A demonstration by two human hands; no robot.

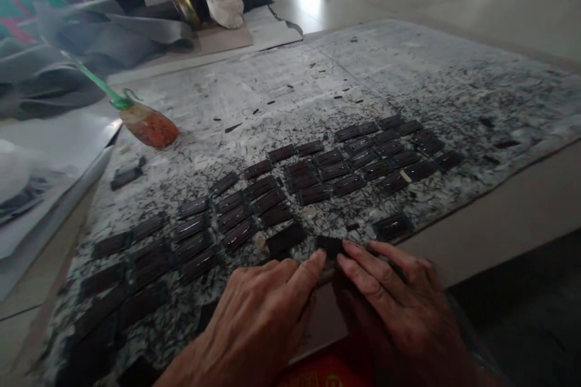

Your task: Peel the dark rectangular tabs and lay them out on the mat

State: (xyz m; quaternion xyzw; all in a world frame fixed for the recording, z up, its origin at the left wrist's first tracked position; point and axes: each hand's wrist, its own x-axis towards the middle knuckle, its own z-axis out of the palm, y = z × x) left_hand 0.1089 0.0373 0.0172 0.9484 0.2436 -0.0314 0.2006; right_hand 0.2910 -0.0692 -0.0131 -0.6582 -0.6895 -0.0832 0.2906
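I am looking down at a speckled grey-and-white sheet [363,72] spread over a pale tabletop [499,211]. Near the sheet's front edge, I am holding my right hand [399,308] narrowly closed, its fingertips [349,248] resting on a small dark rectangular piece [329,246]; I cannot tell whether they are gripping it. My left hand [258,314] is lying low and loosely open just beside that piece, its index fingertip [318,258] almost touching it. Rows of glossy dark rectangular pieces [333,170] are stretching across the middle and left of the sheet, lying side by side at a slant, with dark flecks scattered around them. A red packet [327,370] is sitting beneath my hands at the tabletop's front edge. Toward the left edge, an orange bulb with a green handle [149,125] is lying on the sheet.
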